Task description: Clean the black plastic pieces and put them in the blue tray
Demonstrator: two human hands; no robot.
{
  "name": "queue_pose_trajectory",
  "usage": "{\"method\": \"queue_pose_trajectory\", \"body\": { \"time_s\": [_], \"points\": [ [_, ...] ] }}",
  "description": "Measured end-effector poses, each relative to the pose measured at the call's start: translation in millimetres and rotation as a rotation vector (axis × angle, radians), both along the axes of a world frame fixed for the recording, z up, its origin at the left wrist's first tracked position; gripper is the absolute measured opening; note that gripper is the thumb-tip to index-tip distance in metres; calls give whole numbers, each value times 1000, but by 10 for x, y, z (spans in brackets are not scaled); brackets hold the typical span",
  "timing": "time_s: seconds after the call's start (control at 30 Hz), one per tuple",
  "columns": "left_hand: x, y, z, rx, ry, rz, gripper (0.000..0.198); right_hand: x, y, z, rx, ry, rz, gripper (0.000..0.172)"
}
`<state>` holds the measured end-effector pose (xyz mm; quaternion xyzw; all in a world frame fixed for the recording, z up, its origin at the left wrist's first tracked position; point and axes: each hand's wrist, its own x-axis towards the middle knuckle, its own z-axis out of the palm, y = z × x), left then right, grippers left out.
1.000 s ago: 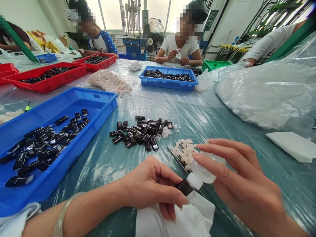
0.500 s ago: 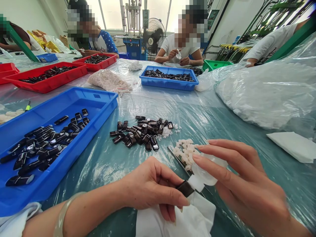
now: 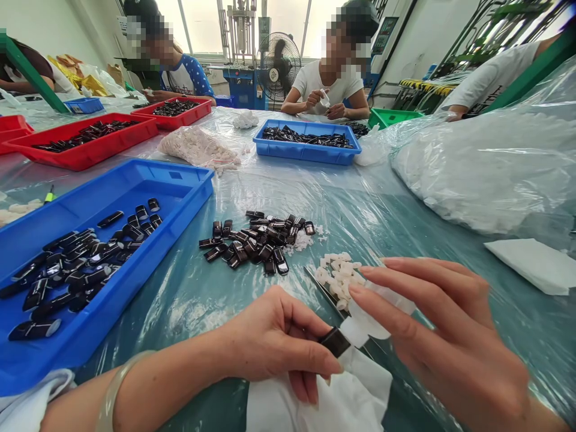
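My left hand (image 3: 292,345) pinches a glossy black rectangular casing (image 3: 335,342) between thumb and fingers, just above the plastic-covered table. A translucent white soft piece (image 3: 371,324) meets the far end of that casing. My right hand (image 3: 450,324) grips this white piece, its long fingers stretched over it and its thumb hidden. Below my left hand lies a white cloth (image 3: 360,390). Close beyond the fingers are a pile of small whitish rings (image 3: 339,273) and a thin metal tool like tweezers (image 3: 321,287), partly covered.
Black casings form a pile (image 3: 258,240) mid-table. A blue tray (image 3: 166,240) with more stands left; another blue tray (image 3: 306,155) and red trays (image 3: 85,159) lie beyond. A large clear bag (image 3: 490,168) bulges at right. Co-workers (image 3: 330,90) sit across the table.
Both hands stay almost in place. The white piece and the right fingers have tilted slightly at the casing's end; the whole view has shifted a little.
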<state>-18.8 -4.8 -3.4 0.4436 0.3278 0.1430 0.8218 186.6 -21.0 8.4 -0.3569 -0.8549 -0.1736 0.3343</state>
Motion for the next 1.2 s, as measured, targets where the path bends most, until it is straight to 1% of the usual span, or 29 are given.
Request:
{"method": "queue_pose_trajectory", "body": {
  "time_s": [0.17,0.57,0.93,1.07,1.2],
  "points": [
    [-5,1,-18,2,-10,-5,15,9,-11,-22,14,1,-1,30],
    [5,-15,-17,-15,-2,-10,12,-4,-6,-92,37,21,-27,30],
    [20,-11,-5,-52,-13,-16,11,-71,-12,-64,63,35,-80,30],
    [23,-15,7,-43,-18,-19,10,-78,4,-59,37,61,-108,30],
    [22,-16,4,-32,-12,-17,12,-73,27,-36,-18,46,-75,33]
  ]
}}
